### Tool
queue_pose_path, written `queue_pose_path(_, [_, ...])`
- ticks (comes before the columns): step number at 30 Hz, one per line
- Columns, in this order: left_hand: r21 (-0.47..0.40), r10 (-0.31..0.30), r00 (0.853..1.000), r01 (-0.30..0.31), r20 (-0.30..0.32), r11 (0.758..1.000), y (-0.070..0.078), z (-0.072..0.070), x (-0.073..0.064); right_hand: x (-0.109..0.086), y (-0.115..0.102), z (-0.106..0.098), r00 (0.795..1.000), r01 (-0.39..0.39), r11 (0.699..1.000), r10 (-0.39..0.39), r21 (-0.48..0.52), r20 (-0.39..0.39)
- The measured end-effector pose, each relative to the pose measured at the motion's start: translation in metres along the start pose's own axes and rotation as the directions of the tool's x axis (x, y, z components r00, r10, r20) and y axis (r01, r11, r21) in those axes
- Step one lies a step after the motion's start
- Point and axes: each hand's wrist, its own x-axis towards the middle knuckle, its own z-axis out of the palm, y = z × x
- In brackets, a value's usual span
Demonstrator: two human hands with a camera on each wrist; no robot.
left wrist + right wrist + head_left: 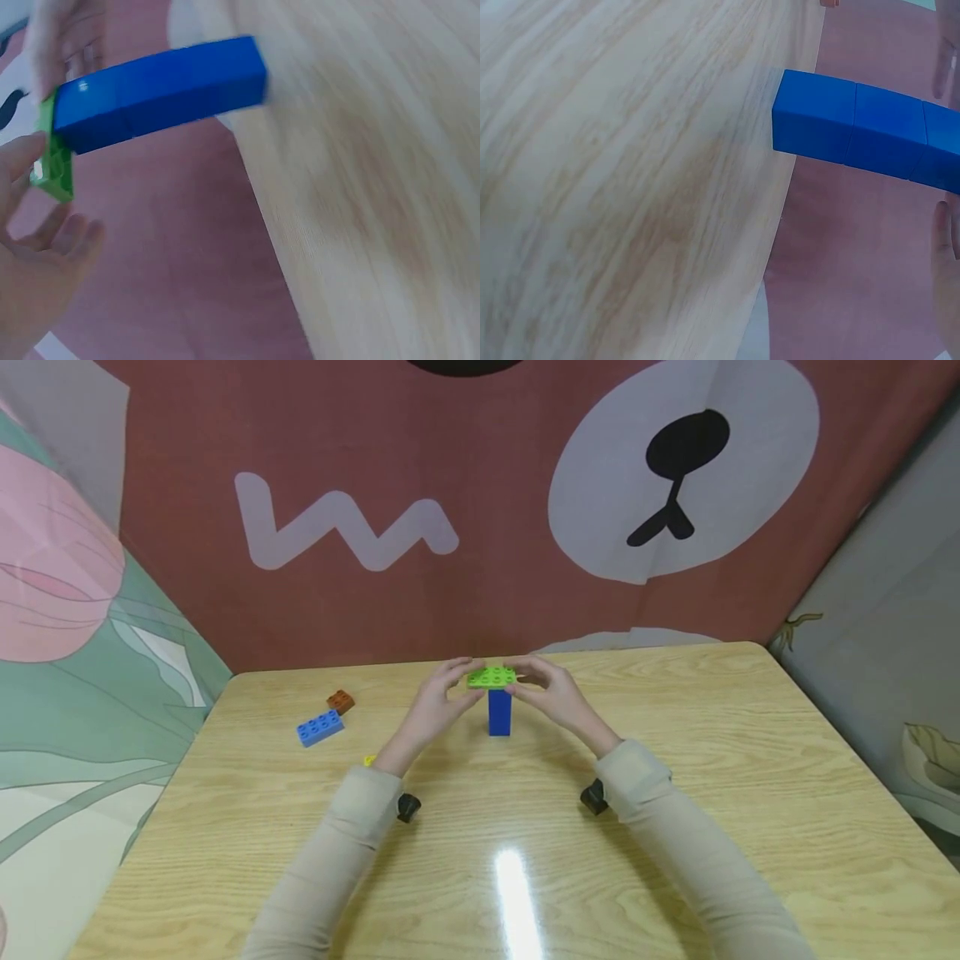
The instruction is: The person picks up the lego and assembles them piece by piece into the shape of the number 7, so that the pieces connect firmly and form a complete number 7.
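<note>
A column of stacked blue bricks (pixel 499 713) stands upright on the wooden table. Across its top lies a lime-green studded brick (pixel 491 677), jutting out past the column toward the left. My left hand (pixel 437 695) holds the green brick's left end, thumb in front and fingers behind. From the other side my right hand (pixel 555 691) pinches its right end between thumb and fingers. The left wrist view shows the green brick's hollow underside (pixel 63 169) beyond the column. Seams between the blue bricks (pixel 889 124) show in the right wrist view, where the green brick is out of frame.
On the table's left (pixel 247 760) lie a light blue studded brick (pixel 320 727) and a small brown brick (pixel 341 701). A bit of yellow brick (pixel 370 760) peeks out beside my left wrist. A red printed cloth (pixel 495 602) hangs behind the table's back edge.
</note>
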Motion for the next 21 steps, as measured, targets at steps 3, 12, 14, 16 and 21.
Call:
queue_pose_path(3, [0.22,0.161,0.987,-0.158,0.007,0.963,-0.0016,0.0026,-0.0014,-0.0002,-0.001,0.0,1.0,-0.003,1.0,0.003,-0.007,-0.002])
queue_pose_path(12, [0.405,0.398,0.917,-0.37,0.017,0.836,-0.0043,0.0041,-0.0029,0.0009,-0.001,0.0041,0.995,0.1,0.991,-0.102,-0.093,-0.014])
queue_pose_path(14, [0.408,0.406,0.914,-0.377,0.017,0.831,-0.0047,0.0034,-0.0032,0.0008,0.0003,0.0044,0.988,0.151,0.977,-0.156,-0.151,-0.019])
queue_pose_path(16, [0.422,0.412,0.911,-0.383,0.023,0.822,-0.0044,0.0029,-0.0038,0.0006,0.0016,0.0047,0.976,0.207,0.957,-0.216,-0.204,-0.024])
queue_pose_path(21, [0.456,0.421,0.906,-0.392,0.043,0.799,-0.0043,0.0028,-0.0056,-0.0002,0.004,0.0048,0.917,0.373,0.863,-0.399,-0.341,-0.006])
